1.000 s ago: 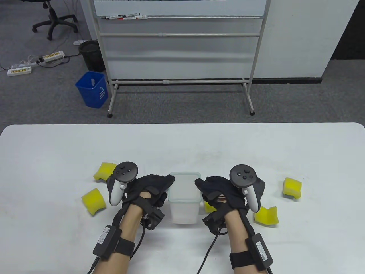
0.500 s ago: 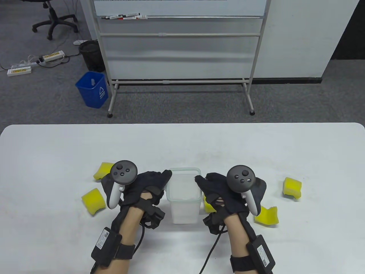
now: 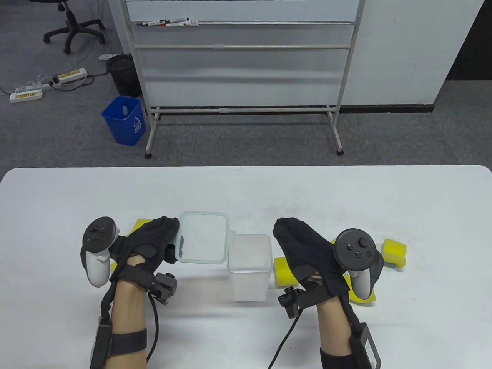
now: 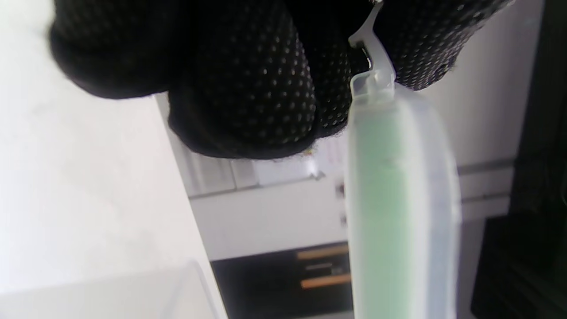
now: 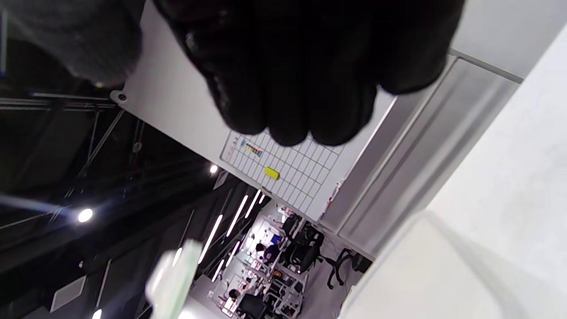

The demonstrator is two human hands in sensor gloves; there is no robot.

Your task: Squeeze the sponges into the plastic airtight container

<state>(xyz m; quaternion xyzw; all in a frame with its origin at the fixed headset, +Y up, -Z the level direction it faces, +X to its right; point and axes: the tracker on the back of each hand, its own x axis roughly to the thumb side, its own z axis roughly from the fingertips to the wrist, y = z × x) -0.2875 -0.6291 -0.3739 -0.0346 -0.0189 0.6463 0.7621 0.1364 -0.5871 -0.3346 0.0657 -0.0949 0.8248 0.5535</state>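
Grey carpet is stretching behind the white tabletop (image 3: 77,200), where a rolling whiteboard (image 3: 242,57) is standing with markers (image 3: 169,22) lying on its tray; a blue bin (image 3: 125,120) with a white recycling mark is sitting beside a black bin (image 3: 123,75), two power strips (image 3: 46,85) are lying on the floor, and an office chair (image 3: 73,27) is showing at the far left; no writing is reading clearly. The plastic airtight container (image 3: 250,267) is standing open and upright near the tabletop's front middle; the left hand (image 3: 148,246) is gripping the lid (image 3: 201,237) by its left edge with closed fingers (image 4: 248,88), holding it above the tabletop just left of the container, its right edge overlapping the container's rim in the table view. The right hand (image 3: 307,253) is hovering just right of the container, holding nothing, its fingers (image 5: 301,88) curling loosely downward. Yellow sponges are lying around: one (image 3: 286,272) is touching the container's right side, one (image 3: 394,251) is sitting farther right, one (image 3: 363,294) is lying partly hidden under the right hand's tracker, and one (image 3: 140,223) is peeking out behind the left hand.
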